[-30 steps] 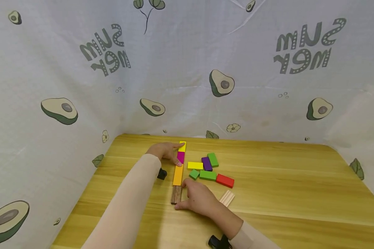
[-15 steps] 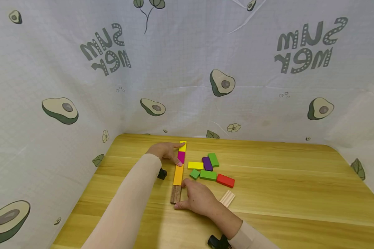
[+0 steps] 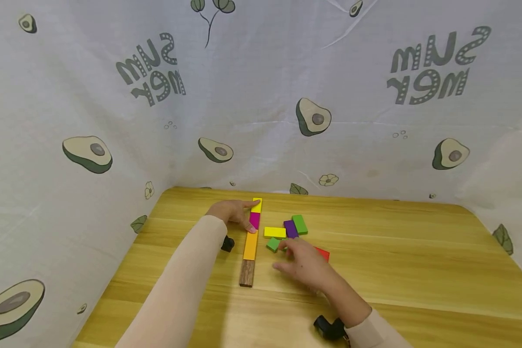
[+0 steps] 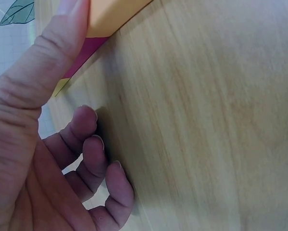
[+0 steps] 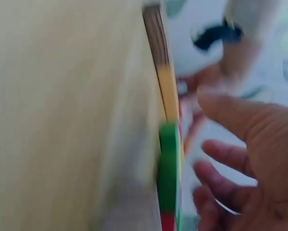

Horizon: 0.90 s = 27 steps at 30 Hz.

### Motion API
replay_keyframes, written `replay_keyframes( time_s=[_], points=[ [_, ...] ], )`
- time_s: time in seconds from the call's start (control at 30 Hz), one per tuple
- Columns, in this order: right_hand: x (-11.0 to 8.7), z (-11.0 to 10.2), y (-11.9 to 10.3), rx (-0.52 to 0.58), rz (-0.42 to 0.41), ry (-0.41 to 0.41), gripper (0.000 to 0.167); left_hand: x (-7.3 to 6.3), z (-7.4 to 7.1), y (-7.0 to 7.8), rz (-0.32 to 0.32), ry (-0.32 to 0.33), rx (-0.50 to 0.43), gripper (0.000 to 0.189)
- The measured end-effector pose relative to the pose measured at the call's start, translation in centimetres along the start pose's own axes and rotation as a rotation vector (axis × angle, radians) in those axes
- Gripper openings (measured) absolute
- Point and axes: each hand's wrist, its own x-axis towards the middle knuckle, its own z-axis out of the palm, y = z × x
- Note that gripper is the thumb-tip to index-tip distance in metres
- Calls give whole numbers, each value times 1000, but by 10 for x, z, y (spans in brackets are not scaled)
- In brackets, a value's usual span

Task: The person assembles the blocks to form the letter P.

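Note:
A straight row of flat blocks lies on the table: yellow [image 3: 256,208], magenta [image 3: 254,220], orange [image 3: 250,246] and dark brown [image 3: 246,274], end to end. My left hand [image 3: 229,211] reaches over the far part of it, index finger on the yellow block, thumb where magenta meets orange. In the left wrist view its other fingers bend loosely, holding nothing. My right hand [image 3: 306,266] is apart from the row, fingers spread and nothing between them, over the loose blocks. It partly hides a long green block and a red block [image 3: 323,253].
Loose blocks lie right of the row: yellow [image 3: 275,232], purple [image 3: 291,229], green [image 3: 299,224] and small green [image 3: 272,245]. Black wrist devices [image 3: 329,328] show beside both arms. A patterned cloth [image 3: 261,96] hangs behind the wooden table [image 3: 396,261].
My right hand has left the brown block and moved right, over the loose blocks, now covering the pale wooden piece. The left hand stays on the row.

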Motion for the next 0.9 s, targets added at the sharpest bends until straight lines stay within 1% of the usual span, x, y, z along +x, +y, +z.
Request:
replay_keyframes(
  time_s=[0.07, 0.1, 0.17, 0.23, 0.3, 0.37, 0.5, 0.6, 0.73, 0.8, 0.9],
  points=[
    [-1, -13, 14, -72, 28, 65, 36, 1, 0, 1, 7, -4, -11, 109],
    [-2, -20, 21, -104, 41, 76, 36, 1, 0, 1, 10, -4, -15, 109],
    [-4, -31, 35, -138, 67, 50, 41, 2, 1, 1, 17, -5, -16, 109],
    [-6, -40, 46, -117, 82, -21, 48, 2, 1, 1, 23, -7, -13, 109],
    [-8, -45, 53, -64, 93, -88, 55, 2, 1, 1, 25, -8, -10, 109],
    [-10, -46, 58, -14, 105, -122, 57, 2, 0, 1, 24, -8, -13, 109],
    [-12, -43, 61, 28, 138, -119, 57, 1, 0, 0, 18, -1, -15, 108],
    [-15, -43, 64, 74, 132, -138, 56, 1, 0, 0, 12, -1, -12, 108],
    [-17, -49, 68, 159, 99, -208, 69, 3, 0, 0, -2, -1, 1, 109],
    [-17, -51, 69, 153, 85, -226, 72, 3, 1, 0, -5, -1, 5, 109],
    [-16, -49, 69, 93, 63, -210, 74, 4, 1, 0, -6, -2, 0, 109]
  ],
)
